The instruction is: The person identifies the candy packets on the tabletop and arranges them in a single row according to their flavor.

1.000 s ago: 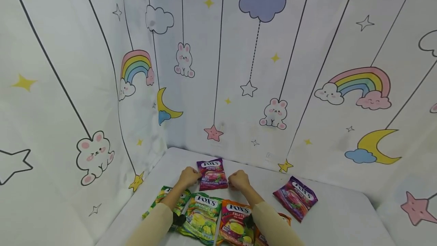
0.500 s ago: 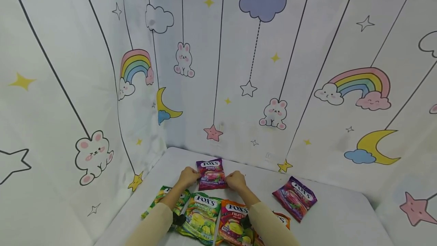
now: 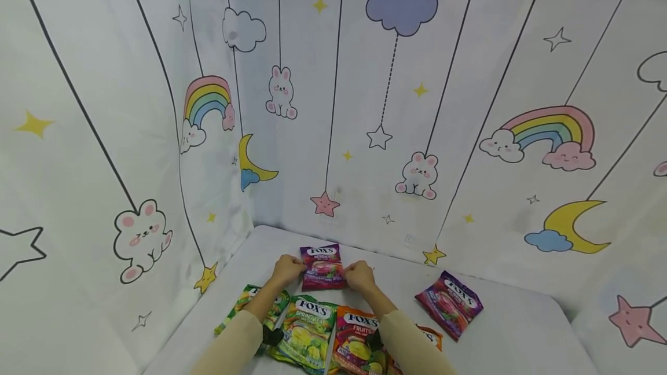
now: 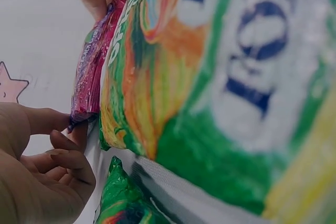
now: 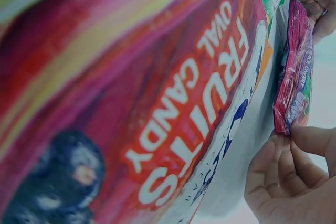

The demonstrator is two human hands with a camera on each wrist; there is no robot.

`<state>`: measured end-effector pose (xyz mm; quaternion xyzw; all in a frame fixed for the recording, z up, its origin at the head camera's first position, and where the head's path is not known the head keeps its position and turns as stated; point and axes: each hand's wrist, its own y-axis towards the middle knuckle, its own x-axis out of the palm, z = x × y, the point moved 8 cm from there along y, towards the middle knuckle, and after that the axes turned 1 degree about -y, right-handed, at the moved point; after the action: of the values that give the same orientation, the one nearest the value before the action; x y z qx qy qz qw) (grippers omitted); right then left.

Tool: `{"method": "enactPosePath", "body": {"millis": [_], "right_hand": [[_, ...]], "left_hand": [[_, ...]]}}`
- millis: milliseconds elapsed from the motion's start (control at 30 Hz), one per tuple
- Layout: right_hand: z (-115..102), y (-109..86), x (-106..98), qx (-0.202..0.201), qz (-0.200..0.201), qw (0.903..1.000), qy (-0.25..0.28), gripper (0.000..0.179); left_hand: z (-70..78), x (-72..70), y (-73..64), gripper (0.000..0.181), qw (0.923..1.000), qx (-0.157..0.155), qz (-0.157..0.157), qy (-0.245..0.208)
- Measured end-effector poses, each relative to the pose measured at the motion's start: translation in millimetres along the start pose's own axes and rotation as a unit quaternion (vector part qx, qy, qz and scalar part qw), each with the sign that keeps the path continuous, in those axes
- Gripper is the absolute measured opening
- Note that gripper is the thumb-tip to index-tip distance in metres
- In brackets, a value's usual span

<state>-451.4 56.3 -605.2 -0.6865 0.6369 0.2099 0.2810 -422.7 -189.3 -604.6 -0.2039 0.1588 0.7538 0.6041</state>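
A purple bag of berries candy (image 3: 322, 268) lies at the back of the white table, held from both sides. My left hand (image 3: 287, 271) pinches its left edge between thumb and fingers; the left wrist view shows the bag's end (image 4: 86, 100) caught at the fingertips. On the other side, my right hand (image 3: 361, 276) pinches the right edge, and in the right wrist view the bag's crimped end (image 5: 294, 77) sits between thumb and curled fingers. Below the forearms, a green spring tea bag (image 3: 307, 328) and an orange-red fruits bag (image 3: 359, 337) lie face up.
A second purple berries bag (image 3: 451, 304) lies tilted on the right. Another green bag (image 3: 248, 300) is partly under the left forearm, and an orange bag (image 3: 431, 335) is mostly hidden by the right sleeve. Printed white walls (image 3: 359, 213) rise behind the table (image 3: 510, 328).
My right hand has moved slightly left from beside the purple bag to its right edge and now pinches it. My left hand keeps its hold.
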Motion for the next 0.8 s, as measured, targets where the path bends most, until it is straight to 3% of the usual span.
{"method": "enactPosePath", "body": {"millis": [433,800], "right_hand": [[-15,-6.5,-7,-0.059,0.005,0.9982,-0.011,0.012],[-20,-7.6,-11,-0.085,0.010,0.9963,-0.009,0.011]], "left_hand": [[6.1,-4.6,-3.8,0.017,0.9999,0.001,0.004,-0.010],[6.1,-4.7,-1.4,0.020,0.9990,-0.008,0.003,-0.043]]}}
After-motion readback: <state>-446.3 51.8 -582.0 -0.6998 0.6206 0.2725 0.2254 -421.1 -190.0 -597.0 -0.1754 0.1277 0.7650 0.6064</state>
